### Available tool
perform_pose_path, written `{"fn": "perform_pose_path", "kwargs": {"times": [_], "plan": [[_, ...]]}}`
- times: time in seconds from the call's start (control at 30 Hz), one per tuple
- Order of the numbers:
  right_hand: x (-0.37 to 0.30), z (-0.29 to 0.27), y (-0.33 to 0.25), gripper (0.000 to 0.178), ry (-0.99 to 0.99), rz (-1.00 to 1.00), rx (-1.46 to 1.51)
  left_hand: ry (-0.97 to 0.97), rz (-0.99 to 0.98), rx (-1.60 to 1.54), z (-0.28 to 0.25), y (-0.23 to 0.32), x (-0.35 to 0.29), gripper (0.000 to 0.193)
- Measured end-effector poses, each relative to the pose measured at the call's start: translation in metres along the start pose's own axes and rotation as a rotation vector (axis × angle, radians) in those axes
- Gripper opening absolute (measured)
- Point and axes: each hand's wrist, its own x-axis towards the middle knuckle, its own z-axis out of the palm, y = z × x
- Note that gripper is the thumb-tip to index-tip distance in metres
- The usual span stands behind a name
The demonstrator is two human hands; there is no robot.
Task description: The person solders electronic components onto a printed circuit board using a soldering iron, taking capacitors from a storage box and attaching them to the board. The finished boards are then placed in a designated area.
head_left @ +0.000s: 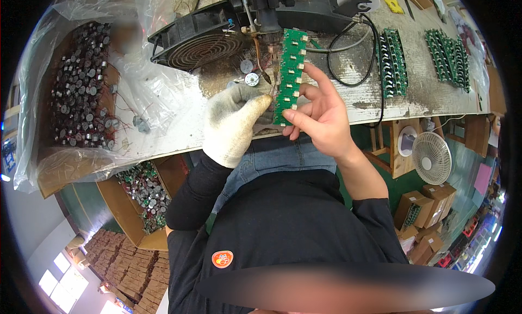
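Observation:
A long green circuit board strip [292, 58] with white connectors along it stands tilted above the bench. My bare right hand [321, 110] grips it at its near end, thumb on its face. My left hand [234, 121], in a white knitted glove soiled at the thumb, is closed in a pinch beside the strip's left edge. What lies in that pinch is too small to make out. Just above the left fingertips a soldering tip [266, 77] points down from a stand. Small round motors [251, 79] lie on the bench beyond the glove.
A box of wired motors [81, 91] stands at the left, lined with clear plastic. Behind my hands sits a black fan [204, 50]. More board strips [392, 63] lie at the right, past a looped black cable [375, 42]. Below the bench are a carton [122, 216] and a white fan [431, 158].

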Motion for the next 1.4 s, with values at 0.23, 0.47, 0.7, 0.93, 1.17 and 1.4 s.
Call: {"fn": "perform_pose_path", "kwargs": {"times": [0.23,0.47,0.7,0.93,1.17,1.4], "plan": [[-0.002,0.000,0.002,0.076,-0.007,0.009,-0.015,0.013,0.055,0.062,-0.002,-0.008,0.000,0.014],[-0.003,0.000,0.001,0.076,0.011,0.019,0.009,0.020,-0.006,0.089,-0.001,0.001,-0.004,0.019],[-0.003,0.001,0.002,0.076,0.006,0.019,-0.012,0.029,0.134,0.215,-0.002,-0.005,-0.001,0.016],[-0.004,0.002,0.002,0.076,0.006,0.016,-0.006,-0.023,0.055,0.159,0.002,0.004,0.001,0.014],[-0.004,0.002,0.000,0.075,0.004,0.021,-0.008,-0.029,0.054,0.253,-0.001,0.007,0.005,0.014],[-0.003,0.003,-0.002,0.075,0.001,0.006,-0.004,-0.037,0.063,0.219,-0.001,0.007,0.004,0.014]]}}
